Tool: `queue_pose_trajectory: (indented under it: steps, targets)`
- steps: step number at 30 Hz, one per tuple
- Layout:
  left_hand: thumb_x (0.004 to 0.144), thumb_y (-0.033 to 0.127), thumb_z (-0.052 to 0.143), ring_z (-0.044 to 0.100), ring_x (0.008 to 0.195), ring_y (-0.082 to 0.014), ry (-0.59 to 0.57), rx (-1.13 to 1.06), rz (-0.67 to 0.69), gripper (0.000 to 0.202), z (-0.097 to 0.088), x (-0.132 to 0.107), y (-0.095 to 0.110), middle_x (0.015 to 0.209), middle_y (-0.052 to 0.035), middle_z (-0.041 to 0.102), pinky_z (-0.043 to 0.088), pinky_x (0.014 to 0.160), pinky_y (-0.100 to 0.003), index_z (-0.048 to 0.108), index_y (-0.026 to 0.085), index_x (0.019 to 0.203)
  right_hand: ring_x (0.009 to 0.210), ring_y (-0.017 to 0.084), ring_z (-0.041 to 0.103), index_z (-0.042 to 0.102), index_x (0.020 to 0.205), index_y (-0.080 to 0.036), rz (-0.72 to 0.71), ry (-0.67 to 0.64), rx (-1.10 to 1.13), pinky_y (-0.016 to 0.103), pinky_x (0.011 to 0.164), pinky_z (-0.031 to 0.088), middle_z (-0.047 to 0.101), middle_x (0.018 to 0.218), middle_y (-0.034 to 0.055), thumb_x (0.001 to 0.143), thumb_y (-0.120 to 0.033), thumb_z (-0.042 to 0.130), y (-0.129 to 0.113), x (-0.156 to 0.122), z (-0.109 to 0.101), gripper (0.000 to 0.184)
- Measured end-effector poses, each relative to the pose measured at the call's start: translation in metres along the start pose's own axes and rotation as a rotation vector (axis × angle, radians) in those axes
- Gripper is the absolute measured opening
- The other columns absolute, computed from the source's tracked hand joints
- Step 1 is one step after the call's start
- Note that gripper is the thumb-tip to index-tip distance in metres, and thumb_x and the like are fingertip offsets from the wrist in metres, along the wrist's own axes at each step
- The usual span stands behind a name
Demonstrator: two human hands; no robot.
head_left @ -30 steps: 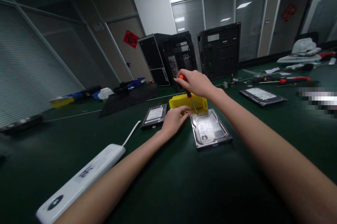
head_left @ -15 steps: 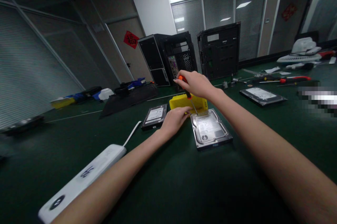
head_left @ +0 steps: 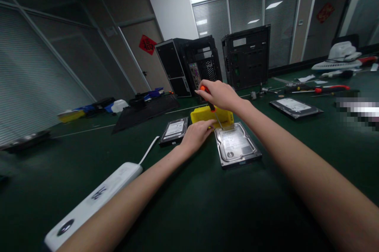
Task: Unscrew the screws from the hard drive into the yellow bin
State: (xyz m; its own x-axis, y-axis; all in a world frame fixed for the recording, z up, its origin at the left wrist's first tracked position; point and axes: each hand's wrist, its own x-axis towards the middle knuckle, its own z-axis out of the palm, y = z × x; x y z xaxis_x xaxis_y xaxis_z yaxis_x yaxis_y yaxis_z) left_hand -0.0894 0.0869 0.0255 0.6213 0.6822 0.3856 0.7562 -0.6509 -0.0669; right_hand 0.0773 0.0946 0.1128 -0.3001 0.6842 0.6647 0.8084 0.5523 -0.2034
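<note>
A silver hard drive (head_left: 241,147) lies flat on the green table in front of me. My right hand (head_left: 218,93) is wrapped round the orange and black handle of a screwdriver (head_left: 212,106). The screwdriver is tilted, its shaft running down to the drive's far left corner. At that same corner my left hand (head_left: 197,133) is closed, its fingertips against the drive's edge; the tips are partly hidden. Just behind both hands stands a yellow plastic box (head_left: 199,114). A second hard drive (head_left: 174,129) rests left of my left hand.
A white power strip (head_left: 97,198) lies at the left, under my left forearm. Another hard drive (head_left: 295,108) and red-handled pliers (head_left: 333,88) are at the right. Black computer cases (head_left: 247,58) stand at the back. A black mat (head_left: 145,112) is further left.
Almost nothing differs. Both hands, the screwdriver and the hard drive keep their places.
</note>
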Motion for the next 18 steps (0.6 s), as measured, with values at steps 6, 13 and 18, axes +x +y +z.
queue_pose_trajectory:
  steps: [6, 13, 18]
  targets:
    - [0.086, 0.022, 0.051, 0.064, 0.087, -0.0188, 0.011, -0.074, -0.038, 0.029, -0.0004, -0.0005, 0.0017, 0.097, -0.0036, 0.068, 0.048, 0.075, -0.03, 0.055, 0.024, 0.115, 0.079, 0.024, 0.061, 0.056, 0.107, -0.02, 0.008, -0.019, 0.021, 0.031, 0.066, 0.04, 0.064, 0.088, 0.0114, 0.089, -0.051, 0.032, -0.0007, -0.0001, -0.001, 0.043]
    - [0.086, 0.029, 0.052, 0.065, 0.091, -0.02, 0.066, -0.243, -0.095, 0.027, 0.0043, -0.0043, 0.0004, 0.098, -0.0043, 0.07, 0.05, 0.078, -0.033, 0.059, 0.022, 0.111, 0.078, 0.023, 0.061, 0.057, 0.106, -0.019, -0.002, -0.011, 0.025, 0.031, 0.065, 0.04, 0.065, 0.087, 0.0108, 0.089, -0.05, 0.033, -0.0008, -0.0001, -0.0019, 0.043]
    - [0.084, 0.028, 0.055, 0.065, 0.092, -0.0208, 0.071, -0.33, -0.182, 0.029, 0.0082, -0.0067, -0.0026, 0.096, -0.0051, 0.071, 0.051, 0.079, -0.034, 0.059, 0.021, 0.112, 0.078, 0.021, 0.061, 0.056, 0.106, -0.019, 0.008, -0.003, 0.063, 0.029, 0.066, 0.04, 0.065, 0.087, 0.0102, 0.089, -0.049, 0.035, -0.001, 0.0, 0.0001, 0.04]
